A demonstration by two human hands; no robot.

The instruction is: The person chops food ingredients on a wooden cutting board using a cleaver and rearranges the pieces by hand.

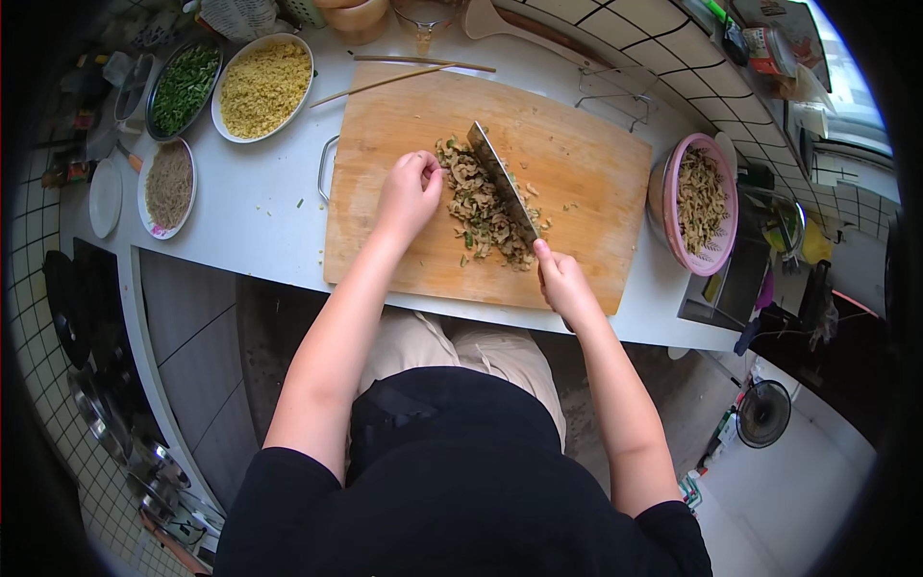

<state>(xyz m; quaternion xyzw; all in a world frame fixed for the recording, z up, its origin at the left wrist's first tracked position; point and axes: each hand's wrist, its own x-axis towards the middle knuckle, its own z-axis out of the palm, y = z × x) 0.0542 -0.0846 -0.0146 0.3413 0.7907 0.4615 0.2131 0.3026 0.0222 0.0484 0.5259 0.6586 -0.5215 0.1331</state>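
My right hand [566, 285] grips the handle of a cleaver [505, 180]. Its long blade stands on edge across a pile of chopped brownish food with green bits [472, 198], perhaps mushrooms. Under the pile lies a wooden cutting board [389, 263]. At the pile's left edge is my left hand [411, 189], its fingers curled together and the fingertips close to the pieces. I see nothing clearly held in it.
A pink basket [674, 209] of similar pieces stands right of the board. To the left are a bowl of chopped greens [184, 90], a bowl of yellow crumbles [263, 90] and a plate of thin noodle-like strands [169, 187]. Chopsticks [425, 63] lie at the board's far edge.
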